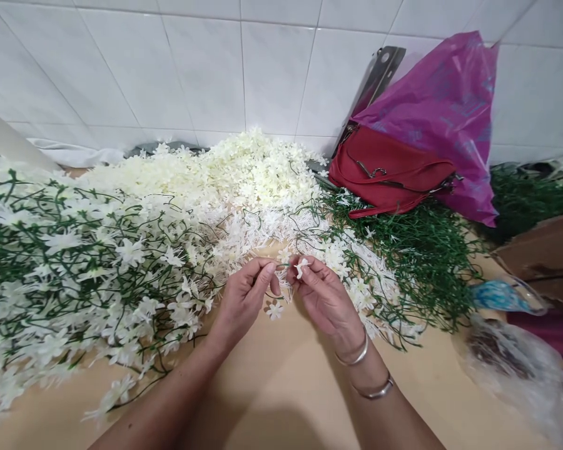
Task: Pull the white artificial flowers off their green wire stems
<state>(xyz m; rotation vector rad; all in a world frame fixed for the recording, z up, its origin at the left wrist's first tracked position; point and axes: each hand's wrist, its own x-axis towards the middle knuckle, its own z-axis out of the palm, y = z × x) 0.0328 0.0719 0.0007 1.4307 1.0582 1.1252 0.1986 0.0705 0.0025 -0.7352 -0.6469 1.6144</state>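
Note:
My left hand [251, 292] pinches a thin green stem [284, 266] between thumb and forefinger. Facing it, my right hand [323, 294] has its thumb and fingers closed on a small white artificial flower [301, 267]. The stem runs from one hand toward the other; whether it joins the flower is hidden by the fingers. Just below the hands, a loose white blossom [274, 310] lies on the table. Behind them spreads a heap of cream blossoms [263, 169], with white stamen pieces [244, 234] in front of it.
Assembled white flowers on green stems [122, 269] pile up at left. Bare green stems [422, 262] lie at right, under a red handbag [394, 165] beside a purple plastic bag [450, 106]. A blue face mask [502, 295] and a clear bag [520, 375] sit far right. A tiled wall [201, 69] stands behind.

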